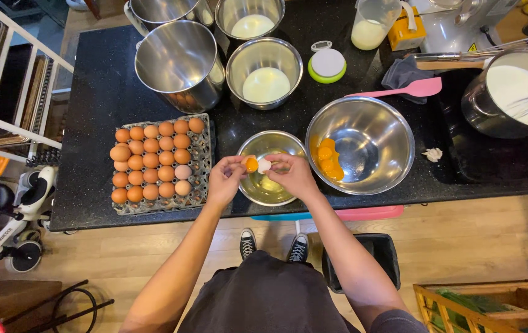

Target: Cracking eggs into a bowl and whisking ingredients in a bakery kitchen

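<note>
The egg (251, 164) is split between your hands (261, 174), left (227, 179) pinching the yolk-filled shell half, right (293, 174) the other, above the small bowl (270, 168) near the table's front edge; several yolks (327, 159) sit in the big bowl (361, 145), and a nearly full tray (202, 154) remains.

The scene is evenly and brightly lit from overhead, with warm indoor light. Hard white glare sits on the inner walls of the large steel bowl (360, 145) at right and the tall steel pot (180, 65) at far left. The black counter (97, 92) shows a fine speckled sheen and only soft, short shadows beside the vessels. Focus is sharp across the middle. Wide-angle bending curves the white railing (11, 74) at the left edge, and the corners look slightly stretched and dimmer.
</note>
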